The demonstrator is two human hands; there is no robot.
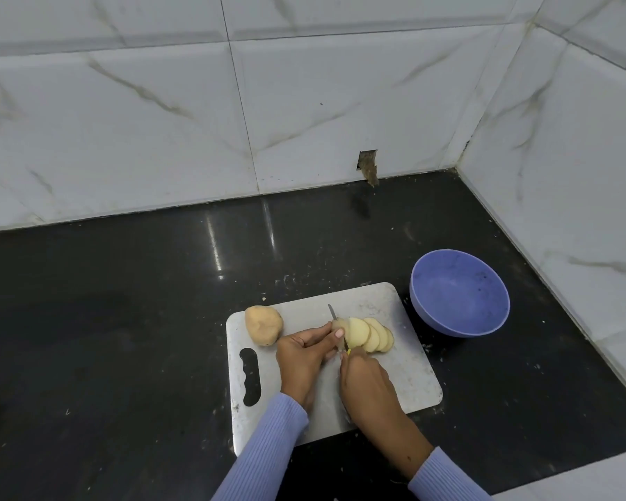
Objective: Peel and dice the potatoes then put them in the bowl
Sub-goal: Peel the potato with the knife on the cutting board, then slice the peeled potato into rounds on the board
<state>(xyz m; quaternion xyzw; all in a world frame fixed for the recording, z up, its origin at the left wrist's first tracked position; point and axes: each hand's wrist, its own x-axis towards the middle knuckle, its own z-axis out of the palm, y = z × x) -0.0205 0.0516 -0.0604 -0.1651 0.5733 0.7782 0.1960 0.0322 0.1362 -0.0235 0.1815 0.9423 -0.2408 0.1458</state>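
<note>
A steel cutting board (409, 374) lies on the black counter. On it, a peeled potato is partly cut into several pale slices (371, 334) that lean to the right. My left hand (302, 356) pinches the uncut end of that potato (338, 325). My right hand (367, 385) grips a knife with a yellow handle, its blade (333, 314) standing in the potato between end piece and slices. A whole unpeeled potato (263, 325) sits at the board's far left corner. The blue bowl (459, 292) stands right of the board, with nothing visible inside.
White marble-tiled walls close the counter at the back and right, with a small hole in a tile (368, 166) near the base. Small scraps dot the black counter (123, 320) around the board.
</note>
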